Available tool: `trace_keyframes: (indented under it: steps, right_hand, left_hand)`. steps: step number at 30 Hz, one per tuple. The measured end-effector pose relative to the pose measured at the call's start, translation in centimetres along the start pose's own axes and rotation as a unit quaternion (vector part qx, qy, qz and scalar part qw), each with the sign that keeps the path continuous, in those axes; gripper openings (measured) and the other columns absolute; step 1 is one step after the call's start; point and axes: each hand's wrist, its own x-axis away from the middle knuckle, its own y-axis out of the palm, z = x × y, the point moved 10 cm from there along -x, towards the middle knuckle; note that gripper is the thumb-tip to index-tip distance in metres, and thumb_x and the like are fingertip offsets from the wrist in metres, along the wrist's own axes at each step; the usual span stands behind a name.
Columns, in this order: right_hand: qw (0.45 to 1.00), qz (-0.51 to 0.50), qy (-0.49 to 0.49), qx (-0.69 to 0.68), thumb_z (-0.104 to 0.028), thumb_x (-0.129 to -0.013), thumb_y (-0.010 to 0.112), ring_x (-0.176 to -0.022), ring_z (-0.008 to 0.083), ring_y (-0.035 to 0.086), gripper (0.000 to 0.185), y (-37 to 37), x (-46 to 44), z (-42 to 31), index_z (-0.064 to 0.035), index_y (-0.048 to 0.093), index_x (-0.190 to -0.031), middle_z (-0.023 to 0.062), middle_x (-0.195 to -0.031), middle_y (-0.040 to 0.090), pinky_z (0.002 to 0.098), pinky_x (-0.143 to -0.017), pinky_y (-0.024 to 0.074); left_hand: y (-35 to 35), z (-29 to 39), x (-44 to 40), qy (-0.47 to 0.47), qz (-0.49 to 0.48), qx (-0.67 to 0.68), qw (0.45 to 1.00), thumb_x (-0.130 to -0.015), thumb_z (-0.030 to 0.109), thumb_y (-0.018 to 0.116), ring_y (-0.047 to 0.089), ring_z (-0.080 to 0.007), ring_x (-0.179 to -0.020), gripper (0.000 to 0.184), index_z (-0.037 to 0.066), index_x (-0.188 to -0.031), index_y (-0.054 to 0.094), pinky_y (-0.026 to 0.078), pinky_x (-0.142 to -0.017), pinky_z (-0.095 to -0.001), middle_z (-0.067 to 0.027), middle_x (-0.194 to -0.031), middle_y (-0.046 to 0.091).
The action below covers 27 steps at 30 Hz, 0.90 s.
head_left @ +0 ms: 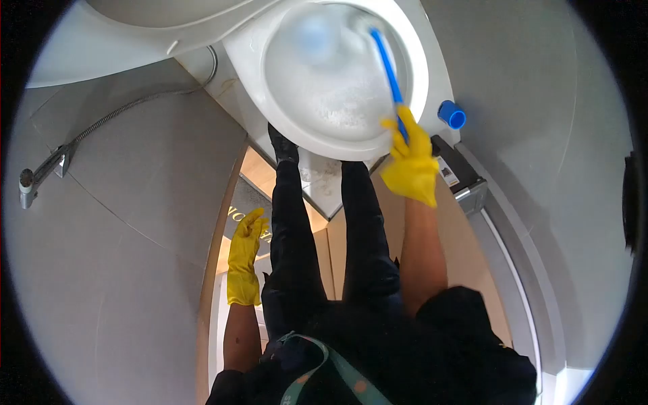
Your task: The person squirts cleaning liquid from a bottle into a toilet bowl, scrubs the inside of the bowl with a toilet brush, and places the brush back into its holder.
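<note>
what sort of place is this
Most likely a bathroom or washroom: a white toilet stands ahead, the gloved right hand holds a blue brush in its bowl, and a hose is fixed to the grey wall.

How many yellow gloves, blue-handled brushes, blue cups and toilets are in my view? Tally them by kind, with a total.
Yellow gloves: 2
Blue-handled brush: 1
Blue cup: 1
Toilet: 1
Total: 5

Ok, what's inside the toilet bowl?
A blue-handled brush reaches in, its head blurred; whitish froth shows near the front. What the froth and brush head cover cannot be seen.
</note>
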Motion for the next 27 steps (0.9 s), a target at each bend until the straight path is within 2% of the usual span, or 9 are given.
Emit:
trace_keyframes:
  steps: [5,7,11,12,13,14,16,18,27]
  right_hand:
    - [0.989,0.013,0.106,-0.103,-0.03,-0.102,0.064,-0.043,0.0064,0.041,0.025,-3.8,0.7,4.6,-0.0131,0.07,-0.119,0.0105,-0.082,0.074,0.0197,-0.039,0.0325]
    - [0.877,-0.098,-0.434,0.18,-0.04,-0.103,0.063,-0.038,0.0068,0.039,0.037,7.8,2.8,-7.2,-0.0095,0.069,-0.123,0.0066,-0.074,0.071,0.0226,-0.036,0.0323]
    - [0.889,-0.015,-0.427,0.166,-0.025,-0.1,0.065,-0.051,0.0073,0.051,0.03,2.7,7.6,-4.7,-0.004,0.069,-0.122,0.0056,-0.078,0.07,0.0214,-0.043,0.038]
    - [0.965,-0.189,-0.121,-0.137,-0.017,-0.098,0.065,-0.058,0.0088,0.055,0.03,-1.4,4.1,1.3,-0.0042,0.067,-0.125,0.0066,-0.087,0.071,0.0217,-0.05,0.0442]
    - [0.827,-0.326,0.208,-0.409,-0.009,-0.095,0.065,-0.065,0.0104,0.06,0.034,-0.6,5.0,5.3,-0.0044,0.065,-0.128,0.0077,-0.096,0.072,0.0219,-0.057,0.0504]
    - [0.824,-0.314,0.232,-0.41,-0.005,-0.092,0.065,-0.073,0.0125,0.062,0.037,1.2,6.1,3.8,-0.0032,0.064,-0.129,0.0075,-0.096,0.072,0.0228,-0.063,0.0511]
    - [0.974,-0.179,-0.064,-0.121,0.004,-0.086,0.066,-0.09,0.0168,0.066,0.045,4.1,3.8,-2.5,-0.0007,0.062,-0.13,0.0071,-0.097,0.071,0.0247,-0.077,0.0526]
    - [0.875,-0.119,-0.353,0.31,0.013,-0.08,0.067,-0.107,0.021,0.07,0.053,11.8,6.5,-9.9,0.0018,0.06,-0.131,0.0067,-0.098,0.07,0.0265,-0.09,0.0542]
    - [0.953,-0.215,-0.104,-0.188,-0.01,-0.099,0.06,-0.064,0.0041,0.052,0.038,9.5,4.2,-7.9,0.0027,0.058,-0.135,0.0119,-0.104,0.07,0.0181,-0.054,0.0398]
  left_hand:
    - [1.2,0.9,0.5,0.007,-0.017,-0.037,0.999,-0.106,0.016,0.058,0.066,-0.0201,-0.115,0.034,0.003,-0.138,0.061,0.05,-0.102,-0.0298,-0.0113,-0.127,0.069]
    - [1.6,2.1,0.7,0.004,-0.007,-0.057,0.998,-0.107,0.017,0.058,0.067,-0.0202,-0.114,0.034,0.003,-0.138,0.061,0.049,-0.102,-0.0299,-0.012,-0.127,0.069]
    - [2.2,3.1,1.2,0.014,-0.004,-0.033,0.999,-0.106,0.018,0.059,0.067,-0.0204,-0.114,0.034,0.003,-0.137,0.061,0.049,-0.103,-0.0298,-0.0123,-0.128,0.069]
    - [2.1,2.9,1.5,0.001,-0.004,-0.026,1.0,-0.106,0.018,0.059,0.067,-0.0204,-0.115,0.035,0.003,-0.138,0.061,0.049,-0.104,-0.0296,-0.0123,-0.128,0.069]
    - [2.0,3.1,1.1,0.006,-0.004,-0.025,1.0,-0.106,0.018,0.059,0.067,-0.0204,-0.115,0.035,0.003,-0.138,0.061,0.049,-0.104,-0.0296,-0.0123,-0.128,0.069]
    - [2.0,2.9,0.9,0.006,-0.005,-0.031,0.999,-0.106,0.018,0.059,0.066,-0.0203,-0.116,0.035,0.003,-0.138,0.061,0.049,-0.104,-0.0295,-0.0124,-0.128,0.069]
    - [2.2,2.1,1.8,-0.006,-0.011,-0.042,0.999,-0.106,0.019,0.06,0.066,-0.0202,-0.116,0.036,0.003,-0.138,0.061,0.049,-0.104,-0.0294,-0.0124,-0.128,0.069]
    - [1.9,2.7,1.5,0.015,0.007,-0.076,0.997,-0.107,0.018,0.059,0.066,-0.0197,-0.115,0.035,0.003,-0.138,0.061,0.049,-0.103,-0.0291,-0.0116,-0.128,0.069]
    - [1.0,2.4,1.5,0.029,0.006,-0.031,0.999,-0.107,0.019,0.059,0.067,-0.0194,-0.113,0.034,0.004,-0.137,0.061,0.049,-0.099,-0.0287,-0.0106,-0.127,0.069]
